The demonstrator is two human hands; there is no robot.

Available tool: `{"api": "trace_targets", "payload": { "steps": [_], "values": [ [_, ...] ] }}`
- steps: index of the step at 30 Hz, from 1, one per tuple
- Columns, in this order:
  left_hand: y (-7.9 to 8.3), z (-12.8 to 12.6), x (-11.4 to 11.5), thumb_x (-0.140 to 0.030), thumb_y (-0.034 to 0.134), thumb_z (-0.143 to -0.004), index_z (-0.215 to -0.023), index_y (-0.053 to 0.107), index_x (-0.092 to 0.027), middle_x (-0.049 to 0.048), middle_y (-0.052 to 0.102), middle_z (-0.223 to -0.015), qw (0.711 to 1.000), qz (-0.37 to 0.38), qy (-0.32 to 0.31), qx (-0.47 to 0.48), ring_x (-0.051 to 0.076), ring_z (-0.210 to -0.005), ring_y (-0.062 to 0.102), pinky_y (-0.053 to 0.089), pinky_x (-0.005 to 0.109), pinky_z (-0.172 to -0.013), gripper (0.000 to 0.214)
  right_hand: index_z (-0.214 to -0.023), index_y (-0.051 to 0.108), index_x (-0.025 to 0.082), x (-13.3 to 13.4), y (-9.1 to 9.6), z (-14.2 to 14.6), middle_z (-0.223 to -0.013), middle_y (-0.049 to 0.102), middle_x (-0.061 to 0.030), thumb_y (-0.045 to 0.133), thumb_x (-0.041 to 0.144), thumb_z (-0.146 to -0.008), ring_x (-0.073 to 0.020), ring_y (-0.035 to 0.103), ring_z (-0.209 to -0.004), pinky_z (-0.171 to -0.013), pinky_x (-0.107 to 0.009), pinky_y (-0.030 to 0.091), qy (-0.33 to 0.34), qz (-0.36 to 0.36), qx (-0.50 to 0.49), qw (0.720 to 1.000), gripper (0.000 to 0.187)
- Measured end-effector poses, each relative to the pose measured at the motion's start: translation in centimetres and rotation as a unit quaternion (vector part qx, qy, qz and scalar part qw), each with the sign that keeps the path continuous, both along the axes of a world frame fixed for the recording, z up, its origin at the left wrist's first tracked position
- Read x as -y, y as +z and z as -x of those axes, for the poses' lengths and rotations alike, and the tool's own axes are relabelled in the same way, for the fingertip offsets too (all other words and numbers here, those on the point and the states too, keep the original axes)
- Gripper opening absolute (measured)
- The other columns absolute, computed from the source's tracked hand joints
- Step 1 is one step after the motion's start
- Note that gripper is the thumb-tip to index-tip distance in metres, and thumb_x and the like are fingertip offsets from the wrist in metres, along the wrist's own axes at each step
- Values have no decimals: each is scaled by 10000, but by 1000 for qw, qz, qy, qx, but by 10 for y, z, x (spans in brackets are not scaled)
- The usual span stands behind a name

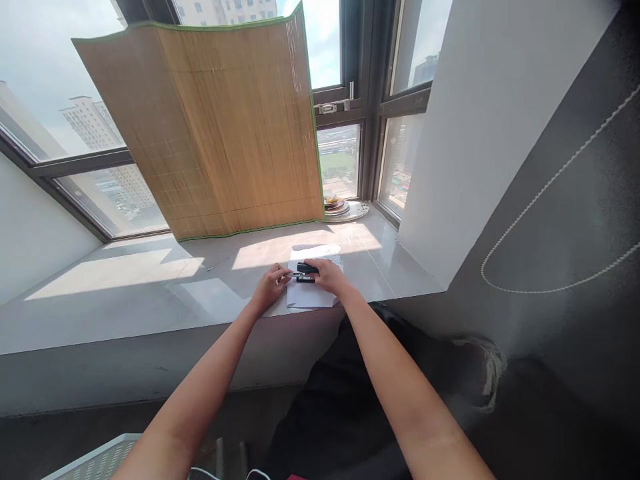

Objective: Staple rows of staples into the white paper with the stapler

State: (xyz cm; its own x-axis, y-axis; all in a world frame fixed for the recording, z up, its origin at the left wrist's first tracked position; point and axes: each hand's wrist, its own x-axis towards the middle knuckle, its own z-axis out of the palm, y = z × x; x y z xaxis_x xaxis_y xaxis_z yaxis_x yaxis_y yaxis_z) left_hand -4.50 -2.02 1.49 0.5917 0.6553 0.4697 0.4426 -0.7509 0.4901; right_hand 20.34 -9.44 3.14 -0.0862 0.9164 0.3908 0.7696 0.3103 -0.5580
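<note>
Closely, right hand (329,275) clasping black stapler (306,269) over paper (311,297), left hand (271,284) pinching its tip

The stapler (306,272) is black against the white paper (310,297), the bamboo mat (225,127) at eleven o'clock is tan, finely striped and edged in green, the windowsill (125,293) at nine is glossy pale grey, and the bead chain (550,187) at three is white.
</note>
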Motion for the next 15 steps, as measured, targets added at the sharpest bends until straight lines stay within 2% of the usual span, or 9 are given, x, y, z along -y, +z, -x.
{"api": "trace_targets", "payload": {
  "steps": [6,10,15],
  "values": [
    [-4,0,-7,-251,603,-1020,-1143,779,-214,75,619,-1054,999,-15,30,-3,189,-849,609,525,333,-818,217,-1327,738,315,0,1,-1,-1290,772,-25,721,129,-916,-273,703,-1152,-897,-298,541,9,4,6,1000,452],
    [-7,1,-11,-291,611,-1031,-1156,780,-240,64,605,-1077,999,-22,42,-21,175,-807,592,535,323,-768,216,-1297,743,304,2,4,-2,-1253,774,-33,693,137,-919,-265,704,-1119,-859,-282,530,26,1,12,1000,415],
    [-10,0,-14,-302,625,-1032,-1165,787,-244,60,601,-1052,998,-30,40,-31,179,-806,595,541,325,-757,218,-1334,719,300,2,4,-3,-1309,756,-42,671,153,-947,-270,695,-1141,-827,-279,509,36,6,9,999,416]
  ]
}}
